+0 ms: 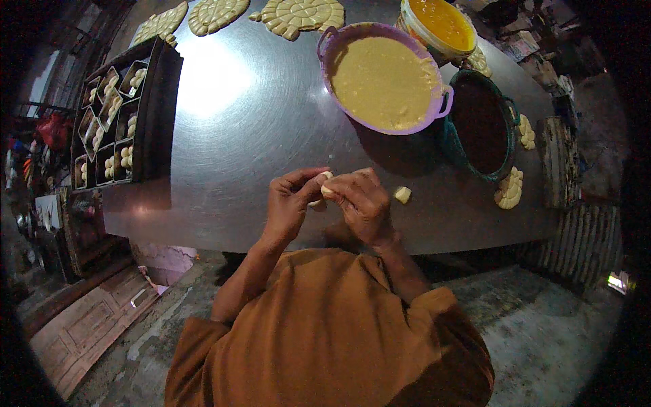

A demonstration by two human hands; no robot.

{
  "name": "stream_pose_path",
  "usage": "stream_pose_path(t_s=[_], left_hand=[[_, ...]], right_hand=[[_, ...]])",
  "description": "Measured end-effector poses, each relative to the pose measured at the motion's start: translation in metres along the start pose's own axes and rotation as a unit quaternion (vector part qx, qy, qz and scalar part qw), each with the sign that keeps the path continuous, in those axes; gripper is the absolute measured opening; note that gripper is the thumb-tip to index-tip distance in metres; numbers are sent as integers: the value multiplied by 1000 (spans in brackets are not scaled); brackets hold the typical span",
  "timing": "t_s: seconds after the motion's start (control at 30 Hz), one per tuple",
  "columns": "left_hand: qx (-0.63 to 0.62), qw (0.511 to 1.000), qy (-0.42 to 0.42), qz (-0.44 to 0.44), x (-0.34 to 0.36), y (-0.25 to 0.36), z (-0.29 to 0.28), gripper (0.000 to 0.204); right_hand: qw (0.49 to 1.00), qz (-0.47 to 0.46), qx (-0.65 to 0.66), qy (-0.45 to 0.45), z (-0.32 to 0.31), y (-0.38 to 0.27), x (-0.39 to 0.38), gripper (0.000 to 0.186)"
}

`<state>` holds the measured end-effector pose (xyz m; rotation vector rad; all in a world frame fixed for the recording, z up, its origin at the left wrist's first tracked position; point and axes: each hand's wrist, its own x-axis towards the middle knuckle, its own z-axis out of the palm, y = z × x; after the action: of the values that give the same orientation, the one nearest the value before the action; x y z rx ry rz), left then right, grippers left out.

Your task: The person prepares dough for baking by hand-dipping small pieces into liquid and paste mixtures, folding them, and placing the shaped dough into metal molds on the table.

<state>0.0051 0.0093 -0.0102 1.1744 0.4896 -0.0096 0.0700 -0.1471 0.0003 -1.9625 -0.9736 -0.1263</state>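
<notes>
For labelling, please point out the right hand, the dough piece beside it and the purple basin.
Right hand [364,201], head view, its back.
Dough piece [403,195], head view, its top.
Purple basin [366,30], head view, far rim.

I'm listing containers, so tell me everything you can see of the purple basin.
The purple basin is round and plastic-looking, with two loop handles, upper left and lower right. It stands upright on the metal table, holding a pale yellow mass. The white bucket and green tub sit close; whether they touch it is unclear.
</notes>
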Motion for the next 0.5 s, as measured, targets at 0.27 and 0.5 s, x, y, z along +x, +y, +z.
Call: stream_pose_path(t_s=[0.27,0.5], left_hand=[[63,995,-33,70,-9,11,1,22],[64,994,9,84,-8,0,5,17]], right_hand=[[978,190,90,14,-6,-12,16,22],[932,290,208,-61,-9,1,12,11]])
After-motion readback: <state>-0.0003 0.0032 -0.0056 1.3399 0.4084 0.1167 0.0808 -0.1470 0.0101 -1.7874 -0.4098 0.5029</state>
